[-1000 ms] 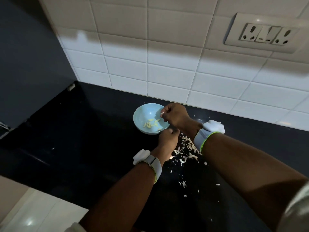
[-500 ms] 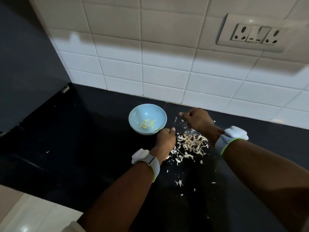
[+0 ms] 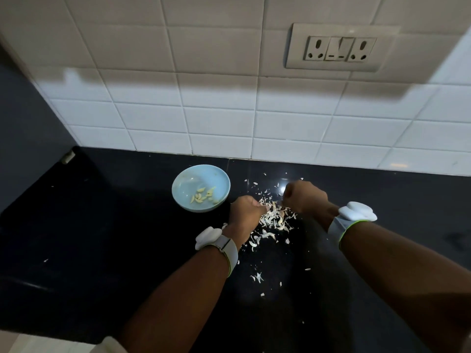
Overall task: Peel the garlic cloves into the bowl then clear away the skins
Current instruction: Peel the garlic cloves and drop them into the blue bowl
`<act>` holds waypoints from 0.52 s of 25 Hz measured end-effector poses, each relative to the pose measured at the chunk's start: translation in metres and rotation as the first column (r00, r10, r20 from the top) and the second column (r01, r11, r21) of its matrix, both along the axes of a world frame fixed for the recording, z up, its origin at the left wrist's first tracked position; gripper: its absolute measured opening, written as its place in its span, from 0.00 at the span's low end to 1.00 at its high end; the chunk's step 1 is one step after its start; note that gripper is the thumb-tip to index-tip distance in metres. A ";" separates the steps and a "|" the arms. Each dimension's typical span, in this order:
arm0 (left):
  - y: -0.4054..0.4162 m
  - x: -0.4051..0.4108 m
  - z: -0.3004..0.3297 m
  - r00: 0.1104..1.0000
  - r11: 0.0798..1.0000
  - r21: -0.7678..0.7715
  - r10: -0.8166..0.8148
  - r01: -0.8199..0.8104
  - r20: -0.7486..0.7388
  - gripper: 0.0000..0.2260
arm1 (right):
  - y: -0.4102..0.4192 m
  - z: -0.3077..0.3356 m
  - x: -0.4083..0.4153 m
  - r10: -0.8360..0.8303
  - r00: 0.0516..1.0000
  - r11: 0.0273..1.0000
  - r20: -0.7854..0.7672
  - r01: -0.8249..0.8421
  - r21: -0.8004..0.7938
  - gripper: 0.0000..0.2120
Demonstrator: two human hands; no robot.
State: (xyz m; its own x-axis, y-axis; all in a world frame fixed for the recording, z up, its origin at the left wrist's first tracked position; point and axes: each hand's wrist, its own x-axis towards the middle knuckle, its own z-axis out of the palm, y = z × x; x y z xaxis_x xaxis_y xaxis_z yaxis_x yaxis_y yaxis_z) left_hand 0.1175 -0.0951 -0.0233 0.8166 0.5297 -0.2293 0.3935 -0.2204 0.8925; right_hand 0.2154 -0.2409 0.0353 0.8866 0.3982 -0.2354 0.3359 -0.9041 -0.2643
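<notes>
Our fingers are curled on both sides. The left hand (image 3: pixel 246 212) has its fingers folded with the tips down in the pile of skins (image 3: pixel 276 220), and we cannot tell whether they pinch a clove or only paper. The right hand (image 3: pixel 304 197) is drawn into a loose fist over the far side of the pile, and what its fingers hold, if anything, is hidden from us.

A second ago the right hand was over the bowl (image 3: pixel 201 171), at its rim; now it has come back across to the heap, beside the left. We take this to mean one more peeled clove has gone in and we are feeling through the skins for the next, or beginning to gather them.

The peeled cloves (image 3: pixel 204 196) lie in a small cluster on the bowl's floor: pale yellow, smooth, slim and pointed. The bowl is round, shallow and light blue with a matte, slightly smeared inner wall, and it stands just left of the left hand. The skins are thin, dry, off-white curls, thick between the two hands and thinning into flecks scattered toward us and toward the wall. They should lift and drift easily, so clearing will want a cupped sweep.

The bench (image 3: pixel 102 238) is black, polished stone. Both wrists carry white bands (image 3: pixel 230 248). Behind rise glossy white tiles (image 3: pixel 219 118) and a socket plate (image 3: pixel 340 49).
</notes>
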 end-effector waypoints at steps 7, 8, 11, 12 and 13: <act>0.010 -0.010 -0.004 0.996 0.997 -0.018 0.079 -0.079 0.026 0.26 | 0.027 -0.011 -0.008 0.044 0.992 0.993 0.118 -0.030 -0.114 0.11; 0.013 -0.011 -0.004 0.996 0.996 -0.031 0.084 -0.084 0.010 0.25 | 0.029 -0.014 -0.007 0.036 0.992 0.989 0.123 -0.018 -0.144 0.11; 0.026 -0.018 -0.002 0.997 0.993 -0.095 0.073 -0.075 -0.022 0.19 | 0.034 -0.024 -0.004 0.027 0.999 0.987 0.034 -0.021 -0.162 0.11; 0.030 -0.020 -0.004 0.997 0.991 -0.112 0.072 -0.075 -0.028 0.17 | 0.035 -0.027 -0.002 0.042 0.999 0.989 0.011 -0.040 -0.144 0.10; 0.032 -0.020 -0.006 0.997 0.990 -0.126 0.065 -0.068 -0.032 0.16 | 0.035 -0.027 -0.001 0.057 0.998 0.991 -0.003 -0.057 -0.121 0.07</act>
